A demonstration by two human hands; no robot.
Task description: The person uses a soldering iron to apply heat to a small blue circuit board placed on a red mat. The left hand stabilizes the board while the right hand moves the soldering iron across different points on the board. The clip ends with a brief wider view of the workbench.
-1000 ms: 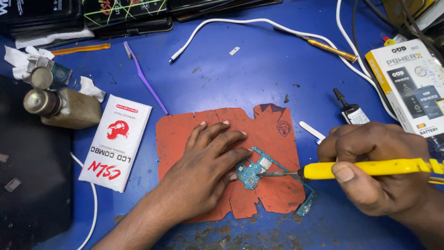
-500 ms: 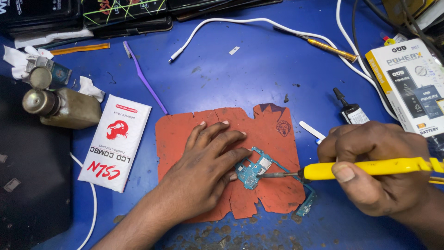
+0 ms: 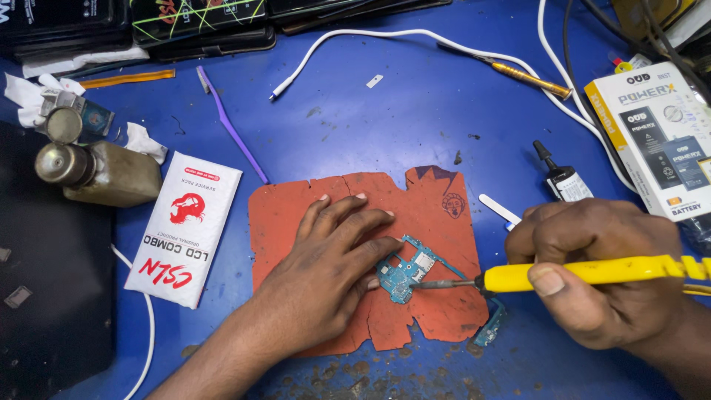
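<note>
My left hand [image 3: 329, 270] lies flat on a worn orange-red mat [image 3: 437, 215], fingers spread, its fingertips pressing the edge of a small blue-green circuit board [image 3: 406, 271]. My right hand [image 3: 600, 270] grips a yellow-handled soldering iron [image 3: 592, 272] held level; its metal tip touches the board from the right. A second small blue board piece [image 3: 490, 330] pokes out at the mat's lower right edge.
A white flat package [image 3: 184, 230] lies left of the mat, with a metal-capped bottle [image 3: 100, 172] beyond it. A purple brush [image 3: 229, 126], white cable [image 3: 415, 37], small black-capped glue bottle [image 3: 561, 178] and a white battery box [image 3: 659, 144] lie on the blue table [image 3: 370, 126].
</note>
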